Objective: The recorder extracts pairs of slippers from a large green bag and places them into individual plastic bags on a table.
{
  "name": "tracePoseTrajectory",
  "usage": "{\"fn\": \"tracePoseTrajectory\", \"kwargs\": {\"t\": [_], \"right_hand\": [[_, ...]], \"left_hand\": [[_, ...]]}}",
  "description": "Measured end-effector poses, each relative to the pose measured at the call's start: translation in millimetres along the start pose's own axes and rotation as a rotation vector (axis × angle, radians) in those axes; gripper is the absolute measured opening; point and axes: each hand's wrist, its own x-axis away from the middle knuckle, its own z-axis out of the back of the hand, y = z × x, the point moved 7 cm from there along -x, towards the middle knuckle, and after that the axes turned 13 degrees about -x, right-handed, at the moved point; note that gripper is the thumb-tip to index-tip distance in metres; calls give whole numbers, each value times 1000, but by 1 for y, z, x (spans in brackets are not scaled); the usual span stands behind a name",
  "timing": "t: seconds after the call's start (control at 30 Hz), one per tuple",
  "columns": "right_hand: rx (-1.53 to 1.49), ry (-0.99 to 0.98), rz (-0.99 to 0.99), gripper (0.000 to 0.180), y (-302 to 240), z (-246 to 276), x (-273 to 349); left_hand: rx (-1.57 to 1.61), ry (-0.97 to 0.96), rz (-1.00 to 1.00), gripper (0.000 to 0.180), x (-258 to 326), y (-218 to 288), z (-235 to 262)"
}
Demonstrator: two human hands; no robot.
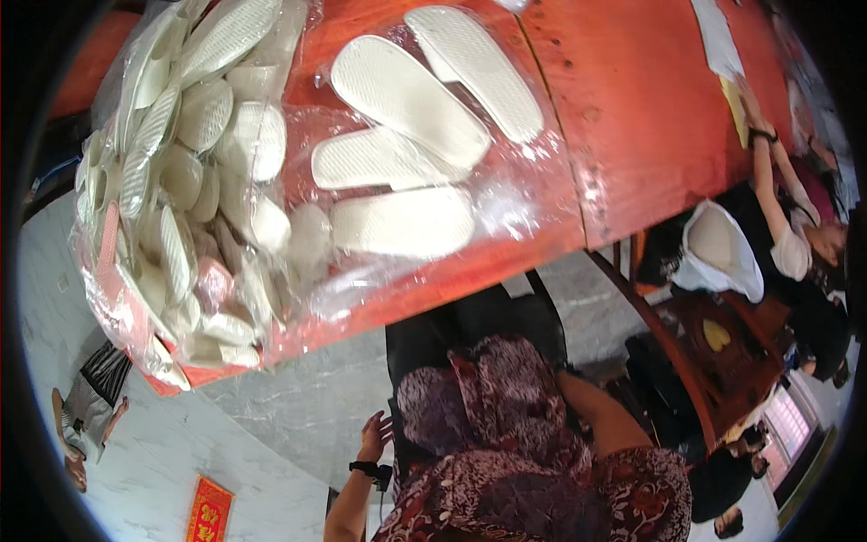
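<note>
My left hand (375, 437) hangs below the table's near edge, beside the black seat, with its fingers apart and nothing in them. A dark band circles that wrist. My right forearm (601, 406) bends in toward my lap, and its hand is hidden. On the red table (650, 117) lie several cream slippers: one crosses over another (411, 104), one rests at the upper right (479, 72), and one lies near the front edge (406, 222). Clear plastic film (519, 203) spreads under and around them. Neither hand touches the slippers.
Bagged cream slippers (203, 113) are heaped at the table's left end, with a pink one (113, 253) among them. At right, another person's hands (751, 108) reach onto a yellow and white sheet. A wooden chair (713, 352) and a white sack (718, 253) stand nearby.
</note>
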Motion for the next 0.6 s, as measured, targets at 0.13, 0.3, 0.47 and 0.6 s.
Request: {"fn": "tracePoseTrajectory", "kwargs": {"t": [0.13, 0.3, 0.47, 0.6], "right_hand": [[115, -18, 121, 57, 25, 52, -67], [326, -24, 212, 63, 103, 182, -107], [433, -16, 320, 69, 128, 176, -162], [511, -33, 428, 73, 119, 172, -185]], "left_hand": [[-19, 33, -63, 45, -76, 49, -12], [-24, 144, -181, 44, -130, 37, -33], [-780, 514, -441, 42, -197, 37, -31], [-152, -171, -489, 47, -210, 56, -65]]}}
